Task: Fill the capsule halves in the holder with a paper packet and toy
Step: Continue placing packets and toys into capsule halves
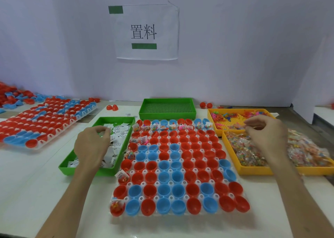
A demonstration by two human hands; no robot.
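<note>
"Reaching into both bins at once: how will the paper packets (121, 129) handle?"

"Feather-light, thin and limp, I'd judge, and apt to cling together in the heap. Take one by its edge between two fingertips and peel it off its neighbours."

"And the toy bags (245, 153)?"

"Small clear bags of beads. They're light, but crinkly and probably slippery. Pinch the slack film at the top, not the lumpy middle."

"Where is the left grip (92, 145)?"

"Left of centre, over the far end of the green tray (86, 172), with its fingers curled down among the packets. I cannot tell whether one is actually pinched."

"The right grip (267, 136)?"

"Right of centre, where the far yellow tray (235, 109) meets the near yellow tray (253, 172). Thumb and forefinger are drawn narrow. Anything between them is too small to make out, and the bag heap lies just below the palm."

"And the target?"

"The holder (180, 217) sits on the desk (36, 183), lower centre, between the trays. Its top row and a few capsule halves (163, 190) down the left side carry fillings. The rest look empty."
</note>
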